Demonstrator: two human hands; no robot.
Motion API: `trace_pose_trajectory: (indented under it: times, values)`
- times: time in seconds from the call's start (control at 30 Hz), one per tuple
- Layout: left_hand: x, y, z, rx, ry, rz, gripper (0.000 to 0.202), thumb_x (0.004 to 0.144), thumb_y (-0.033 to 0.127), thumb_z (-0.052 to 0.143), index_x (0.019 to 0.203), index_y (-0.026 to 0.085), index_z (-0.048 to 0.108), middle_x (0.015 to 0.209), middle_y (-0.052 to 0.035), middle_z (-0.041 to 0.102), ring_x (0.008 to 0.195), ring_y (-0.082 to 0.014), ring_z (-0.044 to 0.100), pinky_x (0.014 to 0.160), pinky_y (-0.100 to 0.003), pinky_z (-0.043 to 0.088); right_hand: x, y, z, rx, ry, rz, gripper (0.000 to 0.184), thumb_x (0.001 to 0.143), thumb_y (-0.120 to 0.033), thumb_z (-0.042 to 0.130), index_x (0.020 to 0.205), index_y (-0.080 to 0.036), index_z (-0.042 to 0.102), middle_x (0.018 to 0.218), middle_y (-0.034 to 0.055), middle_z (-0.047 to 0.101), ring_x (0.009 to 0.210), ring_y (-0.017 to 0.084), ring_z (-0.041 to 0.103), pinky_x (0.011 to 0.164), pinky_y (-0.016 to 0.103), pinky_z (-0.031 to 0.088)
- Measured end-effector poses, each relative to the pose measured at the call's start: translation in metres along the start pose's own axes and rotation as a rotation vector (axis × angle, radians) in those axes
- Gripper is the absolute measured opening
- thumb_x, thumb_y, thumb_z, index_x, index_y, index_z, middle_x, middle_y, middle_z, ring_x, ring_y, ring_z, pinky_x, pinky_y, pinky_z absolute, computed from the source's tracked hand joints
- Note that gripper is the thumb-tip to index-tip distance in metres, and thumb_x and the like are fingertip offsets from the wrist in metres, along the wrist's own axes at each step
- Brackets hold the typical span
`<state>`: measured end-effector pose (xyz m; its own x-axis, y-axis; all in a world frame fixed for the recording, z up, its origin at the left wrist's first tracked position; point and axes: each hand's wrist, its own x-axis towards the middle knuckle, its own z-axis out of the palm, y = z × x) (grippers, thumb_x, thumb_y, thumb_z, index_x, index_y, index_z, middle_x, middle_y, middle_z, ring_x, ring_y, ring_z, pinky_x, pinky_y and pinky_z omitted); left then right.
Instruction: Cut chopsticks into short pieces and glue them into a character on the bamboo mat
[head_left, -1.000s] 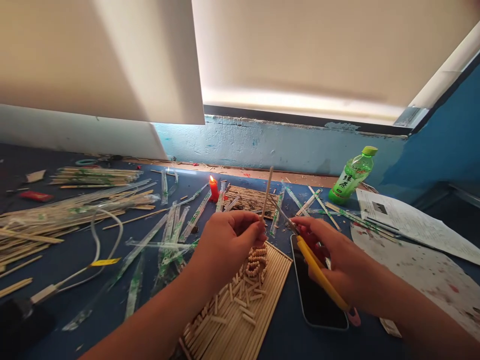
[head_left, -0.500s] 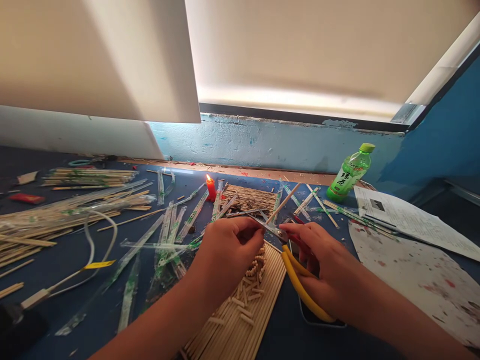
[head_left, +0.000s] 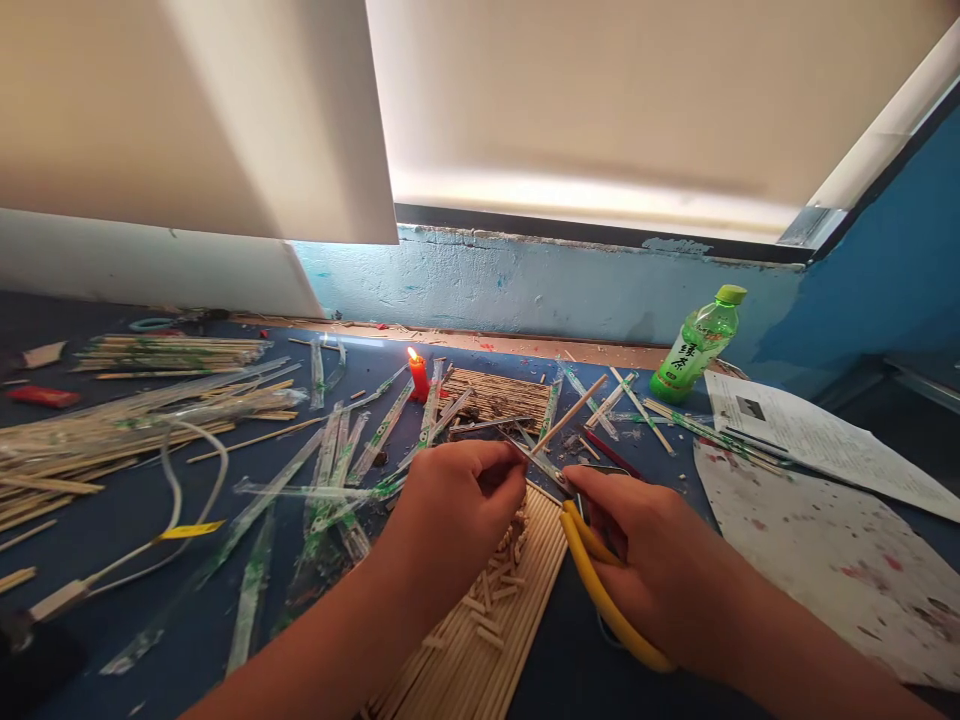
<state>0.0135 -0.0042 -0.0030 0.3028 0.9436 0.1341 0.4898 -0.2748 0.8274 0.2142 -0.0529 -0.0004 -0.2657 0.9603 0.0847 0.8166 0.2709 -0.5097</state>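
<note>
My left hand (head_left: 457, 505) pinches the near end of a thin wooden chopstick (head_left: 574, 410) that slants up and to the right over the table. My right hand (head_left: 645, 545) grips yellow-handled scissors (head_left: 592, 570), whose open blades (head_left: 525, 452) lie across the chopstick close to my left fingers. Under both hands lies a mat of joined sticks (head_left: 480, 640) with several short cut pieces heaped on it. A dark phone lies mostly hidden beneath my right hand.
A lit red candle (head_left: 418, 378) stands behind a second stick mat (head_left: 499, 395). Chopstick piles and empty wrappers (head_left: 127, 420) cover the left. A green tea bottle (head_left: 697, 345) and printed papers (head_left: 817, 440) are at the right. A white cable (head_left: 172, 500) loops at the left.
My left hand tipped the chopstick from nearly upright down to a low slant. My right hand brought the scissors in and opened the blades around it. The view shifted slightly.
</note>
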Motion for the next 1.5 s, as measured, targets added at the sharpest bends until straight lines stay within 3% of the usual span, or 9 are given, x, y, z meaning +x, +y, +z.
trace_pose_trajectory:
  times: [0.1, 0.23, 0.3, 0.4, 0.53, 0.8, 1.07, 1.27, 1.5]
  values:
    - [0.002, 0.000, 0.000, -0.139, -0.024, -0.051, 0.014, 0.088, 0.028, 0.065, 0.085, 0.018, 0.073, 0.075, -0.0032, 0.073, 0.071, -0.0187, 0.066, 0.062, -0.027, 0.050, 0.002, 0.003, -0.003, 0.063, -0.021, 0.011, 0.019, 0.082, -0.019, 0.061, 0.100, -0.022, 0.063, 0.073, -0.0003, 0.060, 0.062, 0.015, 0.050, 0.054, 0.025, 0.038]
    - [0.008, 0.002, 0.000, -0.644, -0.084, -0.251, 0.014, 0.086, 0.028, 0.071, 0.090, 0.015, 0.069, 0.083, -0.0074, 0.076, 0.074, -0.0198, 0.073, 0.073, -0.031, 0.060, 0.008, 0.008, -0.006, 0.292, -0.100, 0.008, 0.024, 0.088, -0.028, 0.062, 0.111, -0.021, 0.061, 0.079, 0.0002, 0.062, 0.067, 0.014, 0.050, 0.058, 0.025, 0.041]
    - [0.012, 0.002, -0.001, -0.851, -0.124, -0.335, 0.014, 0.083, 0.024, 0.076, 0.088, 0.013, 0.069, 0.079, -0.0077, 0.077, 0.069, -0.0169, 0.073, 0.072, -0.028, 0.061, 0.010, 0.009, -0.007, 0.388, -0.146, 0.012, 0.027, 0.089, -0.028, 0.063, 0.115, -0.022, 0.060, 0.080, -0.0013, 0.060, 0.067, 0.013, 0.048, 0.058, 0.024, 0.041]
    - [0.013, 0.000, -0.002, -0.995, -0.132, -0.377, 0.017, 0.078, 0.020, 0.082, 0.087, 0.012, 0.070, 0.072, -0.0066, 0.076, 0.064, -0.0132, 0.072, 0.068, -0.022, 0.060, 0.010, 0.009, -0.007, 0.416, -0.172, 0.037, 0.026, 0.090, -0.028, 0.063, 0.115, -0.023, 0.059, 0.074, -0.0047, 0.053, 0.063, 0.011, 0.040, 0.054, 0.023, 0.037]
    - [0.011, -0.003, -0.003, -1.000, -0.117, -0.350, 0.020, 0.074, 0.021, 0.086, 0.086, 0.011, 0.073, 0.073, -0.0070, 0.077, 0.066, -0.0136, 0.073, 0.070, -0.021, 0.060, 0.007, 0.005, -0.008, 0.376, -0.191, 0.047, 0.019, 0.095, -0.036, 0.058, 0.109, -0.024, 0.058, 0.076, -0.0041, 0.052, 0.063, 0.012, 0.038, 0.054, 0.023, 0.036]
    - [0.010, 0.005, -0.007, -0.856, -0.100, -0.342, 0.017, 0.075, 0.023, 0.086, 0.084, 0.011, 0.077, 0.074, -0.0068, 0.078, 0.067, -0.0136, 0.072, 0.068, -0.020, 0.060, 0.007, 0.001, -0.011, 0.340, -0.203, 0.064, 0.023, 0.096, -0.040, 0.057, 0.112, -0.023, 0.056, 0.075, -0.0041, 0.053, 0.062, 0.012, 0.040, 0.054, 0.024, 0.037]
    - [0.009, 0.005, -0.009, -0.863, -0.098, -0.363, 0.018, 0.075, 0.023, 0.085, 0.086, 0.012, 0.077, 0.080, -0.0088, 0.079, 0.067, -0.0140, 0.073, 0.070, -0.022, 0.060, 0.007, 0.005, -0.008, 0.315, -0.173, 0.017, 0.012, 0.096, -0.033, 0.055, 0.091, -0.022, 0.057, 0.073, -0.0045, 0.051, 0.062, 0.012, 0.035, 0.052, 0.025, 0.032]
    - [0.008, 0.012, -0.008, -0.786, -0.040, -0.358, 0.014, 0.073, 0.021, 0.086, 0.081, 0.013, 0.077, 0.074, -0.0066, 0.078, 0.067, -0.0154, 0.073, 0.069, -0.023, 0.060, 0.008, 0.008, -0.010, 0.334, -0.199, 0.022, 0.021, 0.093, -0.034, 0.061, 0.111, -0.024, 0.055, 0.084, -0.0021, 0.059, 0.068, 0.013, 0.047, 0.060, 0.025, 0.041]
    - [0.010, 0.012, -0.010, -0.726, -0.033, -0.346, 0.011, 0.073, 0.020, 0.085, 0.078, 0.014, 0.077, 0.071, -0.0059, 0.077, 0.064, -0.0156, 0.073, 0.066, -0.024, 0.060, 0.008, 0.003, -0.011, 0.391, -0.214, 0.031, 0.014, 0.092, -0.032, 0.062, 0.103, -0.023, 0.059, 0.072, -0.0045, 0.051, 0.062, 0.012, 0.037, 0.053, 0.024, 0.034]
